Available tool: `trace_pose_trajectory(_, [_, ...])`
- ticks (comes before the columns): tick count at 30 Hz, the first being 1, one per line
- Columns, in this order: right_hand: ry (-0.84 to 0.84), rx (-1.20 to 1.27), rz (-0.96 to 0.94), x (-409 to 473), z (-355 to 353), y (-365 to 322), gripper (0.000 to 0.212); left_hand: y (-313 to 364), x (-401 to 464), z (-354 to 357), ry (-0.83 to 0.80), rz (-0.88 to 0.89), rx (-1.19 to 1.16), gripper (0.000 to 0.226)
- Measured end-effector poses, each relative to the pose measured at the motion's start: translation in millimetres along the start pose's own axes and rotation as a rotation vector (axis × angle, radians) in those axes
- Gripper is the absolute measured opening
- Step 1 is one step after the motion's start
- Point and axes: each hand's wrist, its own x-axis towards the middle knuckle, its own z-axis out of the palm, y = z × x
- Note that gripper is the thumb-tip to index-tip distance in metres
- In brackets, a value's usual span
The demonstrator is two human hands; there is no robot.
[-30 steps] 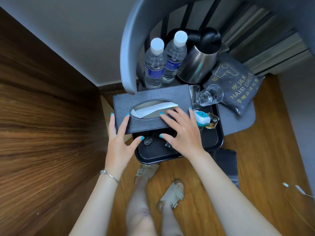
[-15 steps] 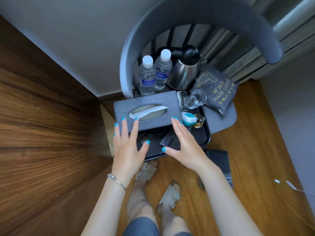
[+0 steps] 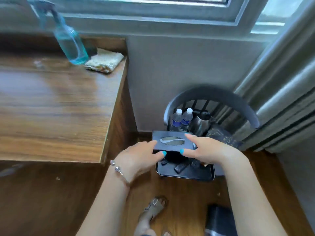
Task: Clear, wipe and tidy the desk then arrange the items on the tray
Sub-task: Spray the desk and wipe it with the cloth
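Above the tray (image 3: 185,174) on the chair, both hands grasp the tissue box (image 3: 172,140): left hand (image 3: 139,157) at nine o'clock, right hand (image 3: 206,149) at three, fingers (image 3: 190,137) on top, thumbs beneath.

My left hand (image 3: 139,156) and right hand (image 3: 207,149), open above the tissue box (image 3: 172,141) half a second ago, now grip its two ends, thumbs under its near edge and fingers on its top. The box now sits raised between my hands, above the tray (image 3: 185,174) below them. My view now takes in the desk (image 3: 54,103) off beyond my left hand.
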Motion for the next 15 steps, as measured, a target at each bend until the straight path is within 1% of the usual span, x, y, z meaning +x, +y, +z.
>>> trace_pose_trajectory(3, [0.0,-0.042,-0.056,-29,-17,-26,0.08,0,-49,-28,0.109,0.016,-0.031,0.066])
trace_pose_trajectory(6, [0.049,-0.076,-0.101,-48,-27,-56,0.078,-10,-88,-47,0.157,-0.022,-0.077,0.067])
trace_pose_trajectory(9, [0.119,-0.086,-0.165,-57,-36,-85,0.078,-29,-116,-62,0.198,-0.073,-0.14,0.068])
trace_pose_trajectory(12, [0.142,-0.071,-0.239,-62,-40,-121,0.077,-57,-139,-75,0.251,-0.095,-0.216,0.067])
trace_pose_trajectory(15, [0.158,-0.075,-0.294,-62,-42,-163,0.072,-92,-151,-88,0.261,-0.135,-0.228,0.068])
